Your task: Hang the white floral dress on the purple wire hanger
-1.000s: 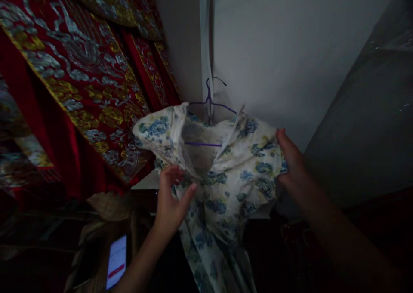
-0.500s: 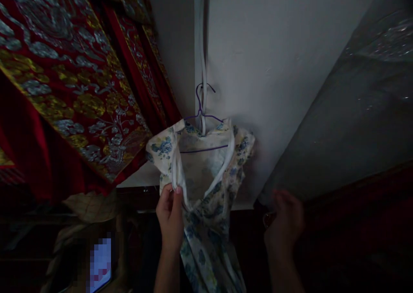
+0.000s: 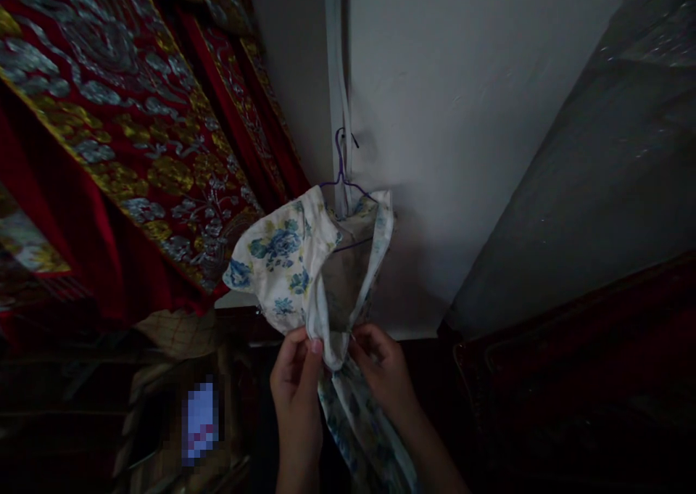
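Observation:
A white dress with blue flowers [image 3: 283, 251] hangs from a thin purple hanger [image 3: 341, 167] against the wall. My left hand [image 3: 298, 374] pinches the left edge of its front opening between thumb and fingers. On the other side, my right hand [image 3: 383, 363] is closed at the opposite edge near the bottom of the opening, its fingertips partly hidden by the cloth. The shoulder on the left is turned toward me, while the lower part of the dress drops between my forearms into shadow.
Red cloth with gold and silver embroidery [image 3: 157, 131] hangs at the left. A white cord [image 3: 342, 66] runs down the pale wall [image 3: 467, 117]. At lower left a lit, blurred-out screen [image 3: 200, 421] rests on a wooden seat or stand. Dark red furniture [image 3: 587, 378] is at lower right.
My right hand has come in from the right and closed on the dress opening. My left hand has shifted slightly right, and the dress has twisted with its left shoulder nearer me.

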A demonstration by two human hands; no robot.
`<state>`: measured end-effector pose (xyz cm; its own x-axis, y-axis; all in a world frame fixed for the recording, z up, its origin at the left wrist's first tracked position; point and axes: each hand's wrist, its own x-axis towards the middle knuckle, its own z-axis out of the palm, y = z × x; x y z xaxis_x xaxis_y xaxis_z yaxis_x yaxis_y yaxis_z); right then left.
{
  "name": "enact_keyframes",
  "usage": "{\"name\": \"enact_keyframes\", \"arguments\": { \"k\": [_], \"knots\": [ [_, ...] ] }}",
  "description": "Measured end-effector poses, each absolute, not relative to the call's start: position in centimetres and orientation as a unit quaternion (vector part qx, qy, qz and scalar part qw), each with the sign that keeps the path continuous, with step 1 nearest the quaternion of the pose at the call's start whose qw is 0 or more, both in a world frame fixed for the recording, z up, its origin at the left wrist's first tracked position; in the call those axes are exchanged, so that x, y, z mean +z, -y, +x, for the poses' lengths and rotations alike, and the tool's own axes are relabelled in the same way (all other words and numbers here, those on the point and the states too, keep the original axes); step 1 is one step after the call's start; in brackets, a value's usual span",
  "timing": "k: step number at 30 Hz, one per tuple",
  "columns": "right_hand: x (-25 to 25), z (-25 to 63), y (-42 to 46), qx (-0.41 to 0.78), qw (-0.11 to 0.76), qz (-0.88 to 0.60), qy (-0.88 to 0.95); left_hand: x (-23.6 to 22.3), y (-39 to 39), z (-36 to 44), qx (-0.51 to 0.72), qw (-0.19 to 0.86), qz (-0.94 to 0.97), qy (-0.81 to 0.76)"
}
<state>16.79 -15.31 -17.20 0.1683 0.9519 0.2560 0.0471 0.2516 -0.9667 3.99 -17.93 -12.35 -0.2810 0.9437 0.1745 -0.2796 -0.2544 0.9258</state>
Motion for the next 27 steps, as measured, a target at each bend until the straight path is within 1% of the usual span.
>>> {"name": "enact_keyframes", "arguments": {
  "k": [4, 11, 18, 21, 25, 27],
  "knots": [
    [-16.1, 18.5, 15.8, 0.359, 0.586, -0.479, 0.546, -12.2, 18.5, 4.5, 0.684, 0.457, 0.392, -0.412],
    [-13.9, 19.3, 16.6, 0.332, 0.611, -0.475, 0.539, -11.1, 20.5, 4.6, 0.698, 0.445, 0.382, -0.409],
    [-13.0, 19.2, 17.4, 0.340, 0.582, -0.490, 0.553, -10.8, 20.5, 3.9, 0.709, 0.428, 0.383, -0.410],
    [-12.8, 19.5, 17.7, 0.348, 0.569, -0.490, 0.562, -11.9, 20.0, 3.6, 0.696, 0.409, 0.421, -0.414],
    [-12.1, 19.9, 18.0, 0.378, 0.537, -0.468, 0.592, -13.5, 18.6, 4.1, 0.638, 0.397, 0.507, -0.423],
    [-11.9, 19.9, 18.0, 0.378, 0.535, -0.460, 0.600, -14.0, 17.9, 4.8, 0.615, 0.382, 0.547, -0.420]
  ]
}}
